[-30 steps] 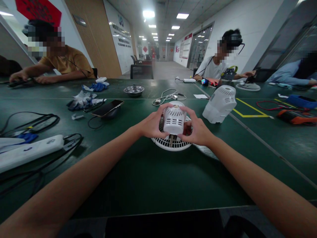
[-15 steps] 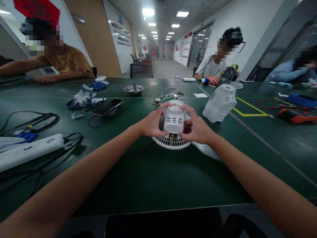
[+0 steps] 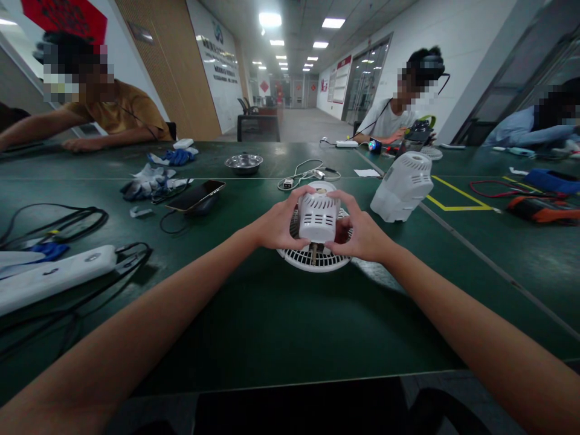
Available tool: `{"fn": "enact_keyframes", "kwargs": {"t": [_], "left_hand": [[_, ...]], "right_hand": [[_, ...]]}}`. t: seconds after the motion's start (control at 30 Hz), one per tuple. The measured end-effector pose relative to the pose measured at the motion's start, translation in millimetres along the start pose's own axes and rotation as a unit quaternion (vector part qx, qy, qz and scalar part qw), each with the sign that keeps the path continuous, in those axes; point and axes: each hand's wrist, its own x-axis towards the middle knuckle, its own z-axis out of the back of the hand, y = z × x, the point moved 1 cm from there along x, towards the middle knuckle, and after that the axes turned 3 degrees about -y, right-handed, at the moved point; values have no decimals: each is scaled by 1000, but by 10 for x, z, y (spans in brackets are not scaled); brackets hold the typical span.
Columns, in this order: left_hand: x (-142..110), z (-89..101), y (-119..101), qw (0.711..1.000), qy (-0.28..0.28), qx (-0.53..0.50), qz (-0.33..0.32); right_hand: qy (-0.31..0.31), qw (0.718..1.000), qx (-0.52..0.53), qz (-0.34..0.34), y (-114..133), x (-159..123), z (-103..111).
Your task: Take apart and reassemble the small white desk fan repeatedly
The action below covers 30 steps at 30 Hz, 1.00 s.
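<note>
As L hand (image 3: 275,227) & R hand (image 3: 366,237) clasp a white vented motor housing (image 3: 318,223) btwn them over a fan grille (image 3: 313,267), uneven thumb pressure could tilt it.

Shines as smooth, glossy white plastic on the vented housing (image 3: 318,222); looks like hard white plastic on the grille (image 3: 295,260) too. Gleams as polished metal on the bowl (image 3: 243,164). Reads as crumpled cloth on the gloves (image 3: 145,186), smooth with a soft sheen on the green tabletop (image 3: 272,326).
</note>
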Motion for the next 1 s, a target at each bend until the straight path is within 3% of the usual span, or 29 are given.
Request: {"fn": "enact_keyframes", "kwargs": {"t": [0.27, 0.5, 0.7, 0.9, 1.0], "left_hand": [[-69, -80, 102, 1000, -18, 21, 8], [-180, -155, 224, 998, -24, 36, 54], [-214, -142, 284, 999, -26, 22, 43], [-191, -181, 208, 996, -59, -34, 51], [-140, -247, 106, 992, -89, -31, 87]], "right_hand": [[-24, 999, 49, 1, -115, -47, -25], [-77, 997, 22, 21, -176, -42, -39], [-208, 977, -51, 2, -381, 20, -12], [-126, 991, -52, 17, -418, 51, -44], [-122, 991, -51, 16, -360, 47, -54]]}}
